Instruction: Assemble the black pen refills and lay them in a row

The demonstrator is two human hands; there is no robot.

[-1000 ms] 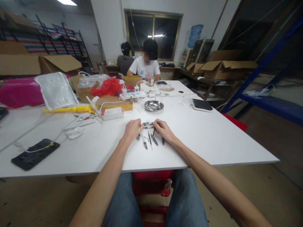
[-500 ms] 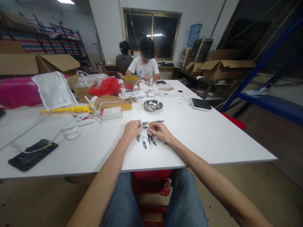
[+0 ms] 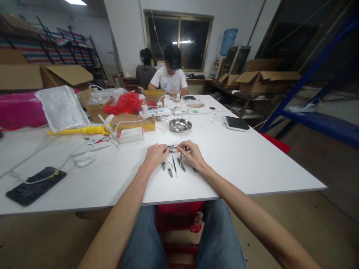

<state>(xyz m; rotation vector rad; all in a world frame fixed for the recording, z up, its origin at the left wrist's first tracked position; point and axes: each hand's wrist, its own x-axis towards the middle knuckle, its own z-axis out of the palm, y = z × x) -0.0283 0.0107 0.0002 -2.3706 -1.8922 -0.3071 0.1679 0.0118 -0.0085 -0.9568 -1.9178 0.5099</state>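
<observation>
On the white table, my left hand (image 3: 157, 155) is closed, its fingertips by the left ends of some pens (image 3: 173, 146) lying crosswise. Whatever it grips is hidden behind the fingers. Opposite it, my right hand (image 3: 193, 154) pinches a thin dark pen part (image 3: 181, 157) that points downward. Below the hands lie loose pieces: a slim pen refill (image 3: 174, 167), a clear pen barrel with a dark tip (image 3: 169, 172), a short black pen cap (image 3: 164, 165) and another dark-tipped pen piece (image 3: 182, 165). One more dark piece shows partly beside my right wrist.
Beyond my hands stands a shiny metal bowl (image 3: 180, 125). A white box (image 3: 131, 135), power strip (image 3: 156, 112), red plastic bag (image 3: 125, 103) and yellow tool (image 3: 81, 130) crowd the left. A black tray (image 3: 36, 185) lies nearer. Two people sit at the far end.
My right hand has shifted slightly and now holds the dark part more upright. The slim refill lies apart on the table, farther from the right fingers. My left hand stays almost still.
</observation>
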